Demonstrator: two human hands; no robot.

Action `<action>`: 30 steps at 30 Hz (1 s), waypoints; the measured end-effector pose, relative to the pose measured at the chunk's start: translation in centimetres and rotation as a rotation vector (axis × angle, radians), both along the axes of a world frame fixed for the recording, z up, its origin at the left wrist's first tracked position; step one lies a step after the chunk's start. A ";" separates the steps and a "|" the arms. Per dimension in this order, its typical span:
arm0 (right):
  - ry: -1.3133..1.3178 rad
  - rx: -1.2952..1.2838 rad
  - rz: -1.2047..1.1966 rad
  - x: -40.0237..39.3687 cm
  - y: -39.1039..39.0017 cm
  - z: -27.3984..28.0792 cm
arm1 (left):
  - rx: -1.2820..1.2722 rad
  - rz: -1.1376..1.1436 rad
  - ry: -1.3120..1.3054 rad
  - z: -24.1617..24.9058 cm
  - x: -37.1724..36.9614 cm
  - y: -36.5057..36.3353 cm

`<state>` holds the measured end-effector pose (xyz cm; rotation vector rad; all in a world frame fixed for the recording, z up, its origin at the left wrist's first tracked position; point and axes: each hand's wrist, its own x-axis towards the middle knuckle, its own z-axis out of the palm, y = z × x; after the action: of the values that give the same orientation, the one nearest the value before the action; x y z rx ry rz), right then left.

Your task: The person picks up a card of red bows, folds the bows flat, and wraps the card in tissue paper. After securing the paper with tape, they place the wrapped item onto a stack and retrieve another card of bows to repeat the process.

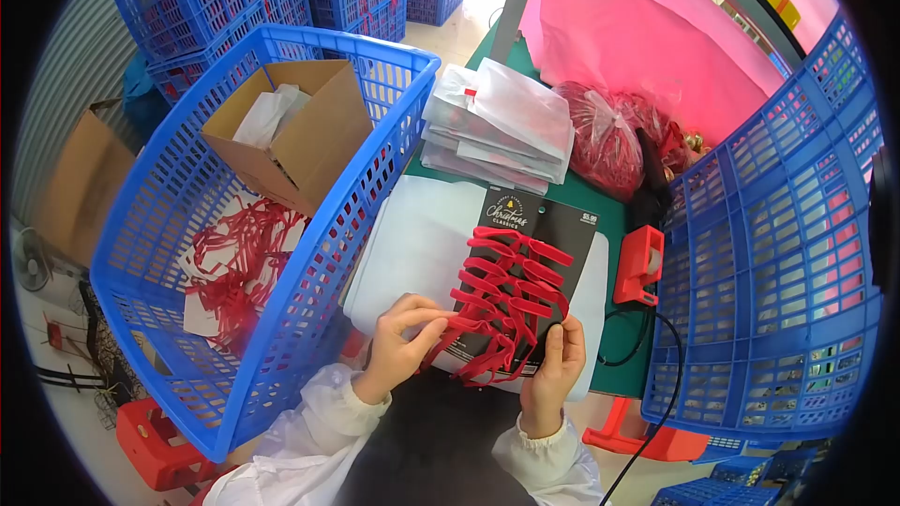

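A black "Christmas Classics" card (561, 225) lies over a stack of white sheets (412, 225) in front of me. Several red velvet ribbon loops (506, 286) hang across its face in two columns. At the card's lower left, my left hand (403, 345) is closed, thumb and forefinger pinching the end of a red ribbon. My right hand (558, 370) grips the card's lower right edge, thumb on the front and fingers mostly hidden behind. The card's lower part is partly covered by ribbons.
Left stands a blue basket (323, 253) holding an open cardboard box (323, 145) and red-ribboned white cards (244, 262). Behind are packed plastic bags (502, 117) and a bag of red material (600, 141). Right are a red tape dispenser (639, 264), a black cable (677, 356) and a tilted blue crate (778, 290).
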<state>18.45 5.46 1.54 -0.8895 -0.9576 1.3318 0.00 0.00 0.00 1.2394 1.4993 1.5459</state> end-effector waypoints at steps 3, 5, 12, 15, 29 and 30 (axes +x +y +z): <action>-0.004 0.013 -0.013 0.0 0.0 -0.1 | 0.051 0.047 0.170 0.7 0.5 0.1; 0.004 0.019 -0.013 -0.1 -0.2 -0.5 | 0.070 0.040 0.203 0.6 0.7 0.0; 0.020 0.038 -0.072 -0.5 -0.5 -0.3 | 0.083 0.068 0.239 2.0 1.5 -0.1; -0.006 0.055 -0.054 -0.7 -0.7 -0.4 | 0.025 0.088 0.202 2.3 1.8 -0.2; 0.033 0.039 -0.070 -0.5 -0.6 -0.7 | -0.187 -0.062 -0.274 -1.3 0.6 -0.5; 0.044 0.033 -0.070 -0.5 -0.7 -0.5 | -0.167 -0.045 -0.353 -1.5 0.8 -0.5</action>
<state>17.93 4.79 1.01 -0.8573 -0.9041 1.2673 0.78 -0.46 -1.54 0.8481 1.3283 1.4852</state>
